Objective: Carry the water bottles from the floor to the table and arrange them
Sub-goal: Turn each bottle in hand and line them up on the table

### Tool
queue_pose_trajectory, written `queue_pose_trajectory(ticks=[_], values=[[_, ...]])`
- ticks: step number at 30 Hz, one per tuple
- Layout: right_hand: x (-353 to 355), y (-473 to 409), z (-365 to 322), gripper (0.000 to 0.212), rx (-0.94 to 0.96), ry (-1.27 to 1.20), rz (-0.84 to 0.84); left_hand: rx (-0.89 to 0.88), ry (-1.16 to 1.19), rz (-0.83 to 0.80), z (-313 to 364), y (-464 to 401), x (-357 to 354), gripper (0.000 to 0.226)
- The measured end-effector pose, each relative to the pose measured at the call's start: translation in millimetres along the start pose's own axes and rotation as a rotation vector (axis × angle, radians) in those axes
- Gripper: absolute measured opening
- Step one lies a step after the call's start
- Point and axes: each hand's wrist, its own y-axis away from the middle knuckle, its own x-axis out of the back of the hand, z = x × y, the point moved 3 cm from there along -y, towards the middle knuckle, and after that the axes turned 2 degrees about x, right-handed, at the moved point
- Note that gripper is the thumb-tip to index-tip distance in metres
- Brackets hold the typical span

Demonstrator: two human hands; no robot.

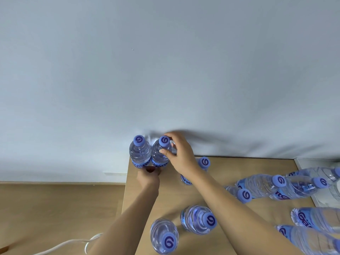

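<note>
Right hand: thumb and fingers curled round the neck of an upright corner bottle, touching its neighbour bottle. Left hand: at their bases, grip unclear. Both stand at the table far-left corner.

White cable on wooden floor; pale wall.

Glossy clear plastic bottles — matt wood-look table.
</note>
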Motion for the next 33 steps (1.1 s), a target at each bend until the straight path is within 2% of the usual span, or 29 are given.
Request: queue_pose_trajectory(ticks=[5,8,11,16,21,25,27,33], values=[[2.8,2.0,0.5,0.039,-0.081,-0.030,0.011,-0.003,-0.056,-0.046,0.0,2.9,0.1,0.011],[17.0,0.3,-3.1,0.037,-0.146,-0.006,-0.051,0.055,-0.029,-0.185,5.0,7.9,6.3,0.020],[46.8,-1.1,-10.1,0.033,-0.173,0.034,-0.061,0.068,-0.156,-0.370,12.7,16.3,14.8,0.027],[85.6,13.7,-5.7,0.042,-0.291,0.009,-0.173,-0.128,-0.327,-0.585,35.2,38.1,17.0,0.028],[85.6,44.9,23.8,0.058,-0.483,-0.086,-0.331,-0.286,-0.408,-0.645,52.9,59.5,15.6,0.035],[78.4,58.3,45.7,0.051,-0.557,-0.212,-0.175,-0.316,-0.401,-0.648,56.1,66.6,22.5,0.033],[75.7,62.9,50.1,0.046,-0.583,-0.313,-0.150,-0.311,-0.405,-0.647,54.7,68.2,28.8,0.034],[84.1,56.8,21.8,0.027,-0.436,-0.171,-0.037,-0.359,-0.469,-0.683,59.3,75.9,41.4,0.041]])
